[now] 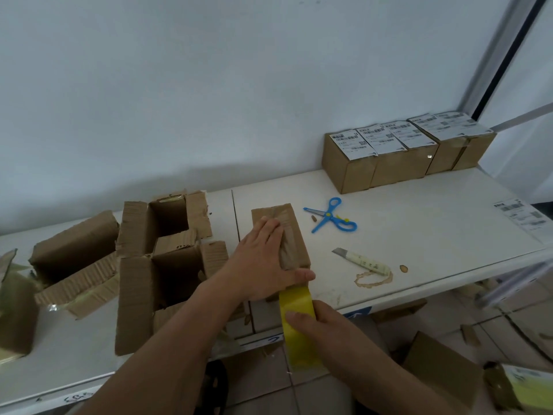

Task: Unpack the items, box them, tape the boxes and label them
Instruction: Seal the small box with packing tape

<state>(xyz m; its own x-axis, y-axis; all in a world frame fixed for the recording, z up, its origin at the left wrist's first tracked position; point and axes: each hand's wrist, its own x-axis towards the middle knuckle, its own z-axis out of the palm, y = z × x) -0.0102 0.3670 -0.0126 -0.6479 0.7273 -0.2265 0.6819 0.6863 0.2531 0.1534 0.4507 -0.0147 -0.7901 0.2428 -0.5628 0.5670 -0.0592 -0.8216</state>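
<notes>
Corrugated cardboard box (291, 235) under flat left hand (263, 265); right hand's (323, 324) grip around glossy yellow tape roll (297, 324).

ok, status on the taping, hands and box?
Left hand pressing flat on small box. Right hand grips yellow tape roll, strip at box's near end. Scissors, cutter lie clear.

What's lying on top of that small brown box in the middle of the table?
The left hand rests flat on the small box, and glossy tape runs along its top. The right hand holds the yellow tape roll at its near end. What is inside cannot be seen.
</notes>
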